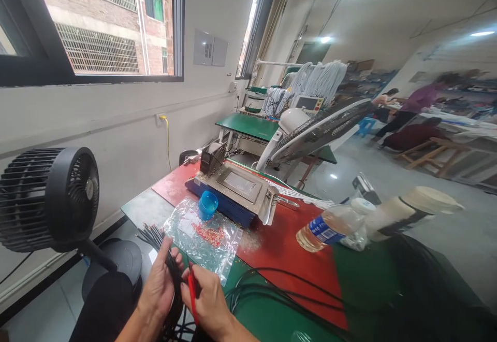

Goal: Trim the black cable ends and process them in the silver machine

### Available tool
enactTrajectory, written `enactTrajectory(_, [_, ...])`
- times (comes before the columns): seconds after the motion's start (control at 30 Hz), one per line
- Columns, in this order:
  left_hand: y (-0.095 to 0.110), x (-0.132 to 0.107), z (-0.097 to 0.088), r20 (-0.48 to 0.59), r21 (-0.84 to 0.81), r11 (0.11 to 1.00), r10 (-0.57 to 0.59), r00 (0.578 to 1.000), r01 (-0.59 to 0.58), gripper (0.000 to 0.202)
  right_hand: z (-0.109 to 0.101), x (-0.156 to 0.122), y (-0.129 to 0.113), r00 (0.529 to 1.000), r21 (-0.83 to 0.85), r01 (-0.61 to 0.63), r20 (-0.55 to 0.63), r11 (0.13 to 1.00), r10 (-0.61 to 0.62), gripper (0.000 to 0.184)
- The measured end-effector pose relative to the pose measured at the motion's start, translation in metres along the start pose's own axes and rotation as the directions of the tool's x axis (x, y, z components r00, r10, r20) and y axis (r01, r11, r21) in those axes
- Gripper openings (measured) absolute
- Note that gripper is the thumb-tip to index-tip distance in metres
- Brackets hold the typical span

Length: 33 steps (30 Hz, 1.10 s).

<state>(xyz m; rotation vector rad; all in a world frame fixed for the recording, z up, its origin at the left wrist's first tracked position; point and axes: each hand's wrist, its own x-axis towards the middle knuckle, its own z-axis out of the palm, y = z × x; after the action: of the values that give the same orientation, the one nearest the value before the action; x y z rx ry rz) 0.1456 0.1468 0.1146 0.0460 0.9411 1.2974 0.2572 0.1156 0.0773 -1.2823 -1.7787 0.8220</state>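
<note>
My left hand is wrapped round a bundle of thin black cables whose ends fan out toward the upper left. My right hand sits beside it, fingers closed on a thin red piece like a short tube or wire. Just beyond both hands lies a clear plastic bag with a heap of small red pieces on it. A small blue cup stands at the bag's far edge.
A metal-topped machine sits behind the bag on the red mat. Black cables trail right over the green table. A plastic bottle lies to the right. A black fan stands left; a white fan behind. People work far right.
</note>
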Motion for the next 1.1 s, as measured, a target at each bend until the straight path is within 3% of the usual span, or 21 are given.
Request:
enactTrajectory(0.13, [0.003,0.000,-0.008,0.103,-0.070,0.996,0.059,0.993,-0.052,0.035,-0.007,0.006,-0.005,0.980,0.261,-0.196,0.015,0.945,0.199,0.015])
enactTrajectory(0.23, [0.006,0.000,-0.013,0.198,-0.031,0.993,0.118,0.973,-0.114,0.047,-0.011,0.008,-0.005,0.967,0.380,-0.239,0.005,0.894,0.257,0.025])
enactTrajectory(0.33, [0.007,0.003,-0.014,0.179,0.105,0.985,0.117,0.977,-0.137,0.051,-0.012,0.009,-0.005,0.963,0.418,-0.243,-0.008,0.875,0.271,0.028])
enactTrajectory(0.43, [0.008,0.008,-0.014,0.128,0.250,0.959,0.101,0.987,-0.130,0.048,-0.012,0.008,-0.005,0.969,0.399,-0.231,0.011,0.887,0.247,0.026])
enactTrajectory(0.63, [0.010,0.013,-0.012,0.065,0.393,0.898,0.187,0.980,-0.198,0.040,-0.006,0.004,-0.006,0.981,0.299,-0.193,0.024,0.935,0.194,0.016])
enactTrajectory(0.8, [0.013,0.006,-0.008,0.066,0.396,0.905,0.144,0.987,-0.158,0.041,-0.006,0.004,-0.007,0.977,0.257,-0.212,0.060,0.943,0.203,0.011])
enactTrajectory(0.93, [0.015,0.003,-0.007,0.095,0.373,0.917,0.115,0.989,-0.142,0.034,-0.017,0.011,-0.005,0.974,0.227,-0.206,0.136,0.952,0.179,0.016])
enactTrajectory(1.1, [0.018,0.006,-0.008,0.146,0.406,0.899,0.112,0.983,-0.163,0.034,-0.036,0.024,-0.001,0.971,-0.012,-0.170,0.169,0.985,0.170,0.019])
